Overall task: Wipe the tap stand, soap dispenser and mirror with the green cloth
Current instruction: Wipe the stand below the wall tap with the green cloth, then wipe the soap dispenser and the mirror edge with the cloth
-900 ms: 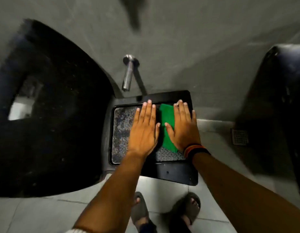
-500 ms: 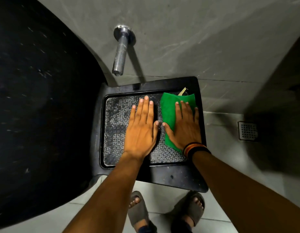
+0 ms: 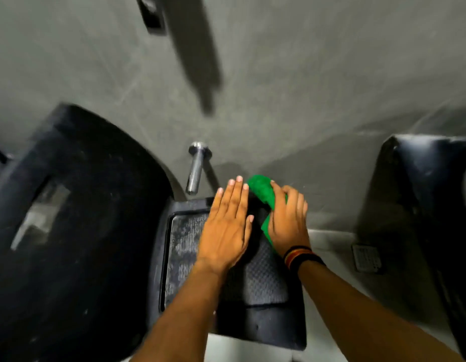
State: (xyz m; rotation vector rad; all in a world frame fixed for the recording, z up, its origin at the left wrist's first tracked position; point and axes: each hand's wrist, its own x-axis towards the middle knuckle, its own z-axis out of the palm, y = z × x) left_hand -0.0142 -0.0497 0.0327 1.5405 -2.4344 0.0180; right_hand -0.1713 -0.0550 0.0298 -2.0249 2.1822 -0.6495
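The green cloth [image 3: 263,190] is bunched in my right hand [image 3: 288,218], whose fingers curl around it at the far right corner of the black tap stand [image 3: 263,333]. The stand has a textured mat inside a raised rim. My left hand [image 3: 226,226] lies flat on the mat, fingers together, just left of the cloth. A metal tap [image 3: 196,168] sticks out of the grey wall above the stand's far edge. A dark fixture [image 3: 151,14] on the wall at the top is blurred. No mirror is in view.
A large black curved counter [image 3: 70,218] fills the left side, touching the stand. Another black surface [image 3: 430,205] stands at the right edge. A small floor drain [image 3: 367,258] lies on the grey tiles between it and the stand.
My right hand has gathered the flat cloth into a bunch and moved it toward the stand's far right corner. My left hand slid forward too. The view tilted up.
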